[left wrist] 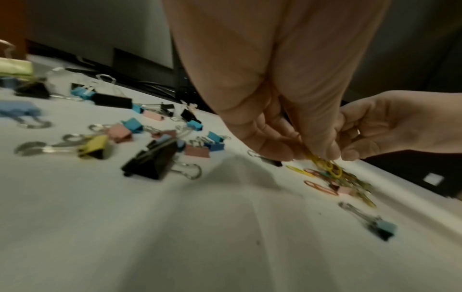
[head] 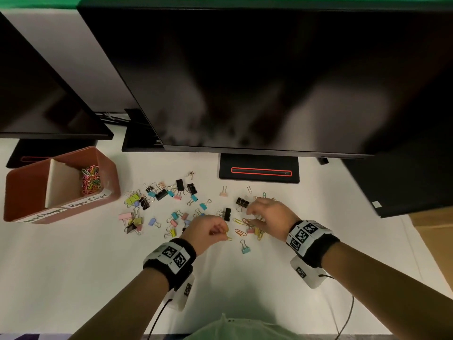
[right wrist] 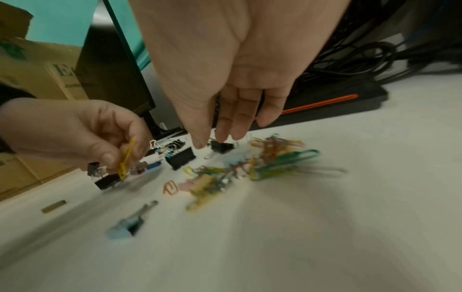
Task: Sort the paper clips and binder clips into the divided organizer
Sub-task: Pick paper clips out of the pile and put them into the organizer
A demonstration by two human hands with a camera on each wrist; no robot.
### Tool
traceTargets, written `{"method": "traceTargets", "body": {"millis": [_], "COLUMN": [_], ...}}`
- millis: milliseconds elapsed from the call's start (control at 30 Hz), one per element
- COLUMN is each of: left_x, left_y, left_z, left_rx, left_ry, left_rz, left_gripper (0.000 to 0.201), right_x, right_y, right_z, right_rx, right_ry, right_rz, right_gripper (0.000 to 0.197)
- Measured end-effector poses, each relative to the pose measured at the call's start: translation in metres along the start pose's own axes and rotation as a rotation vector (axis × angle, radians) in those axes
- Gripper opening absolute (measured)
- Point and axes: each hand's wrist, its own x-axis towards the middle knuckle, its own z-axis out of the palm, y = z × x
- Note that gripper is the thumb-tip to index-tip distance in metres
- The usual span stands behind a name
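Observation:
My left hand (head: 221,233) pinches a few linked yellow paper clips (head: 228,236) just above the white desk; the left wrist view shows them dangling from my fingertips (left wrist: 325,167). My right hand (head: 255,218) hovers with straight fingers over a loose pile of coloured paper clips (right wrist: 275,158) and holds nothing (right wrist: 212,141). Several binder clips (head: 159,193) lie scattered between the hands and the red-brown organizer (head: 24,192) at the left. Its right compartment holds paper clips (head: 90,179); the left one looks bare.
A large dark monitor (head: 269,82) overhangs the back of the desk, its stand base (head: 259,171) just behind the clips. A second monitor (head: 36,94) sits at the left. A light blue binder clip (head: 245,249) lies nearest me. Cardboard (head: 431,229) lies to the right.

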Motion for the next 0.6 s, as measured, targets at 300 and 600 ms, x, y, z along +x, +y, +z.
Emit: {"method": "traceTargets", "body": {"millis": [300,600], "left_x": [0.023,0.032], "left_y": [0.019,0.021], "left_z": [0.03,0.03], "left_rx": [0.176,0.477], "left_ry": [0.013,-0.016], "left_rz": [0.013,0.035], "left_gripper": [0.039,0.023], "right_x": [-0.03,-0.012], "right_y": [0.033,0.017], "right_z": [0.003,0.016], "right_rx": [-0.011,-0.041], "right_ry": [-0.084,-0.02], "right_rz": [-0.009,0.019], "right_gripper": [0.045,0.033]}}
